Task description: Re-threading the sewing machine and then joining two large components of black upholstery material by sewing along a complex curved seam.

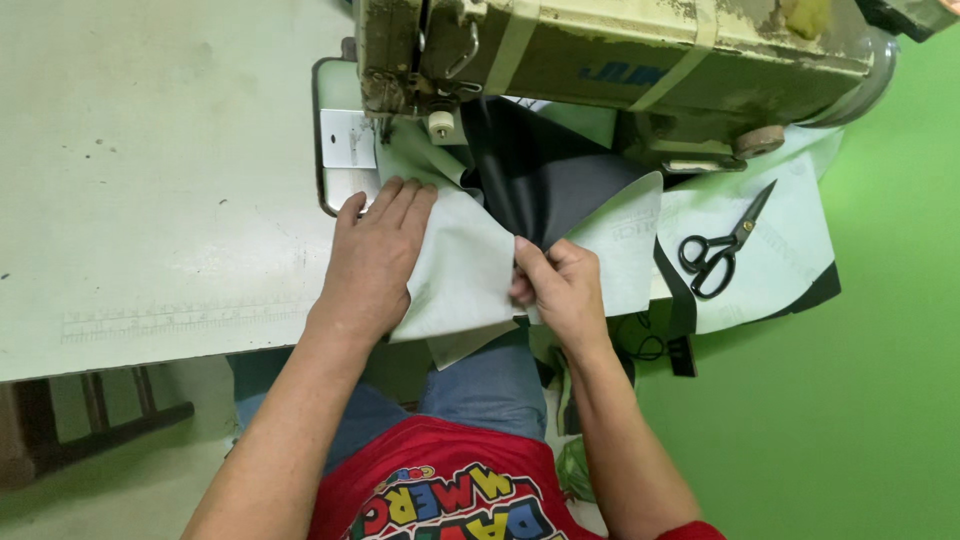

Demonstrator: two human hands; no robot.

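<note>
Pale green worktable (150, 200), scuffed, beside a bright green floor (850, 430); a worn olive-cream industrial sewing machine (620, 60) sits at its far edge. Left hand (375, 260) lies flat, fingers together, pressing a pale grey-green sheet of stiff fabric (465, 270) onto the table just before the needle area. Right hand (560, 290) pinches the sheet's folded edge between thumb and fingers, where black fabric (530, 180) emerges from under the machine arm. Black-handled scissors (722, 250) rest on more pale sheet, well to the right.
</note>
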